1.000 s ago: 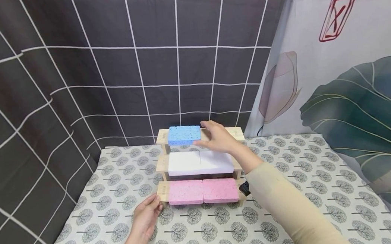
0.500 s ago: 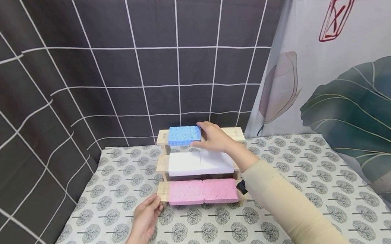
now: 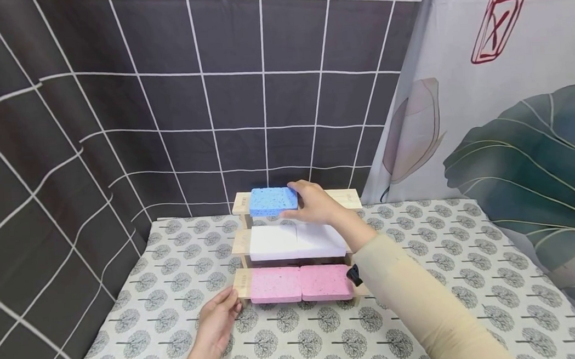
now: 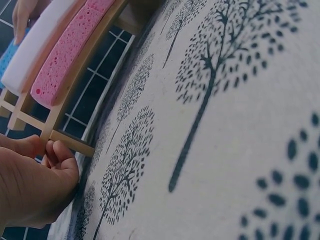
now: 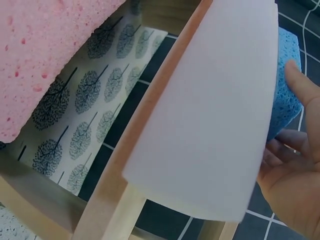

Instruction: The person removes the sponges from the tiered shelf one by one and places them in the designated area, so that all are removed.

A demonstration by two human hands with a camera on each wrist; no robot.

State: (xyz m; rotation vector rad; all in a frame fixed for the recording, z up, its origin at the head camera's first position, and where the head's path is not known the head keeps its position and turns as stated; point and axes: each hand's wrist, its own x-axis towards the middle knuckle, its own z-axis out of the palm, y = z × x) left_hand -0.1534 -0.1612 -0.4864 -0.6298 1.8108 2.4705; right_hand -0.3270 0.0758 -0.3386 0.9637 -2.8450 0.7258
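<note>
A three-step wooden rack [image 3: 242, 241] stands on the cloth. My left hand [image 3: 216, 318] pinches the left end of its lowest step between thumb and fingers; the left wrist view shows this hand [image 4: 40, 175] close up. On the top step lies a blue sponge [image 3: 273, 201], left of the middle. My right hand [image 3: 313, 202] grips the sponge's right end, thumb at the front edge and fingers at the back. In the right wrist view the thumb lies against the blue sponge [image 5: 286, 85], and the other fingers are partly hidden behind it.
Two white sponge-like blocks [image 3: 273, 242] sit side by side on the middle step. Two pink sponges [image 3: 276, 284] lie side by side on the lowest step. A tree-print cloth [image 3: 157, 319] covers the table. Behind hangs a dark grid-patterned curtain [image 3: 233, 100].
Over the last second my right hand has shifted slightly left along the blue sponge's end. The left hand keeps its hold on the rack. The head view has tilted a little.
</note>
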